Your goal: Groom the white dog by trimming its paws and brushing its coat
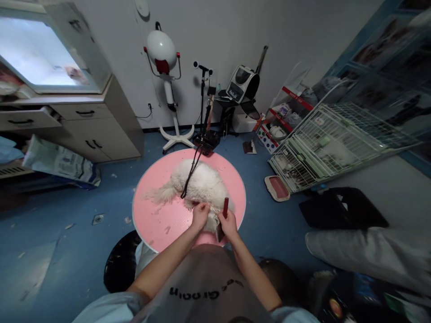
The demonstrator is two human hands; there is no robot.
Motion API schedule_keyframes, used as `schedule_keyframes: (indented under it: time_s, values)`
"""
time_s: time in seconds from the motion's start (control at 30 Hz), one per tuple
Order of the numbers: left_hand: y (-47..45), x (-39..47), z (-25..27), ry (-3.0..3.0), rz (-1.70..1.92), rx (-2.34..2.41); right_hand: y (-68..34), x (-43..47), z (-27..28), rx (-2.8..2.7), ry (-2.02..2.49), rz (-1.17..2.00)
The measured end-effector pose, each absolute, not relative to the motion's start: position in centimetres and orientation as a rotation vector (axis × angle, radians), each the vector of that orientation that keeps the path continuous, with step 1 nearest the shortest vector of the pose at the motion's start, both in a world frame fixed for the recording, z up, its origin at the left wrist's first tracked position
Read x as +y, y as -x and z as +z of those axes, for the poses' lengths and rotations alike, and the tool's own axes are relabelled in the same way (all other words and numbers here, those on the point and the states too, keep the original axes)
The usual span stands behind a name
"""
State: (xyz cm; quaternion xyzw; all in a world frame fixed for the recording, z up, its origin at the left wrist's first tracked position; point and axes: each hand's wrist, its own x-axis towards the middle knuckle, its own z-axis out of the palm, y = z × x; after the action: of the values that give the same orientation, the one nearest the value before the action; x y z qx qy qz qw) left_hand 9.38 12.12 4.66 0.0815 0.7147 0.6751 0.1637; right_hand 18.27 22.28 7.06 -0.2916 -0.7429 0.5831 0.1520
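A grey apron (202, 287) with dark lettering lies nearest the camera, the wearer's bare forearms stretching past it on both sides toward a round pink grooming table (143, 215). On that table lies a fluffy white dog (205, 181), its plumed tail (161, 194) spread toward the left side and a black strap (191, 174) hanging across its body. The right hand (229, 223) is closed around a slicker brush (226, 207): the reddish handle sticks out beyond the fist, and the dark, flat head shows below it, close to the dog's fur near the table's near edge — whether the bristles touch the coat, I cannot tell. The left hand (201, 214) rests at the dog's near side, thumb and fingers drawn together against the fur; whether a tuft is pinched between them is too small to make out. Loose wisps of hair (167, 229) lie on the pink surface.

Beyond the table stand a white stand dryer (161, 47) with red fittings and a pet carrier (239, 83); at the right are a wire cage (336, 139) and, beside it on the blue floor (257, 197), a pink-lined tray (278, 188).
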Motion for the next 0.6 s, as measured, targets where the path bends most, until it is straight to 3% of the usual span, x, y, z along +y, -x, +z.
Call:
schedule_keyframes:
  time_s: [0.27, 0.6]
  values:
    - [-9.4, 11.8, 6.1, -0.402, 1.923, 1.815, -18.4, 23.3, 8.1, -2.391, 0.68, 1.484]
    - [-10.4, 11.9, 5.3, -0.587, 1.816, 1.975, -17.9, 24.2, 7.4, -2.259, 0.659, 1.765]
